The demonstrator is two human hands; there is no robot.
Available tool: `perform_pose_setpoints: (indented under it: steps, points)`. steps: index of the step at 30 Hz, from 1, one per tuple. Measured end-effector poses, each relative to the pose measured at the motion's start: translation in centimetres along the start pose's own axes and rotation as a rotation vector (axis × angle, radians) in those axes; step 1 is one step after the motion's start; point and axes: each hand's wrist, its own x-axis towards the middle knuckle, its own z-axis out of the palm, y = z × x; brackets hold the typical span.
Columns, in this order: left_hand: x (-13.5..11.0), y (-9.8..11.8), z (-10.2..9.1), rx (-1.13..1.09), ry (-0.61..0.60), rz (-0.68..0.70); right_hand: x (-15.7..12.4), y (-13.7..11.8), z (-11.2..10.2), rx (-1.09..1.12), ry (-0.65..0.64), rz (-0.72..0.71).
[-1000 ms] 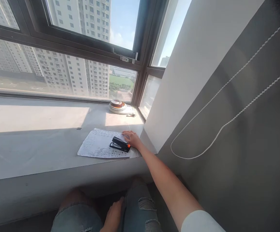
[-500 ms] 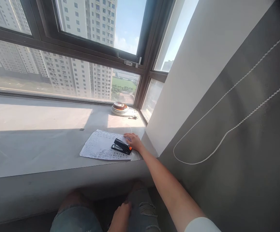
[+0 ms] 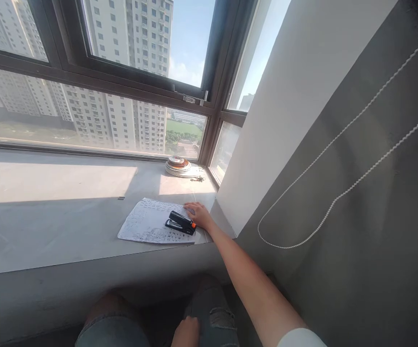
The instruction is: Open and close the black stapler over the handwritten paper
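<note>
A black stapler (image 3: 180, 222) with an orange patch at its right end rests on sheets of paper (image 3: 140, 226) covered in handwriting. My right hand (image 3: 199, 215) lies at the upper right edge of the paper, just beside the stapler. Its fingers are stretched out over the sheet, and nothing shows in its grasp. Down by my lap, my left hand (image 3: 186, 332) rests near my right thigh, partly cut off by the bottom of the view. The fingers of that hand are mostly hidden.
On the pale windowsill (image 3: 50, 231), a stack of round coils or dishes (image 3: 178, 166) stands in the corner by the window, with a small chain (image 3: 197, 179) near it. Two small dark strips (image 3: 121, 198) lie left of the paper. A beaded blind cord (image 3: 295, 246) hangs at right.
The view has shifted slightly, so the sill sits a little lower. My left hand has moved slightly lower in the view. My right hand and the stapler keep nearly the same position on the paper.
</note>
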Motion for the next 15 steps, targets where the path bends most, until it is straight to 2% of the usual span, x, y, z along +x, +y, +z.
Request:
perform_pose_setpoints:
  steps: [2,7,10,12,15]
  points:
    - [-0.7,0.5,-0.6,0.029,0.008,0.030,0.0,0.0,0.0,0.000,-0.001,0.006]
    - [-1.4,0.9,-1.1,-0.061,0.028,0.087,0.0,0.0,-0.1,0.017,-0.007,-0.004]
    - [-1.3,1.1,-1.0,-0.127,0.065,0.066,0.0,0.0,0.0,0.019,-0.006,0.000]
    - [-1.8,1.7,-1.3,-0.124,0.048,0.056,0.0,0.1,0.0,0.019,-0.004,-0.001]
    - [-4.1,3.4,-2.7,-0.136,0.046,0.201,0.0,0.2,0.1,0.018,0.000,-0.006]
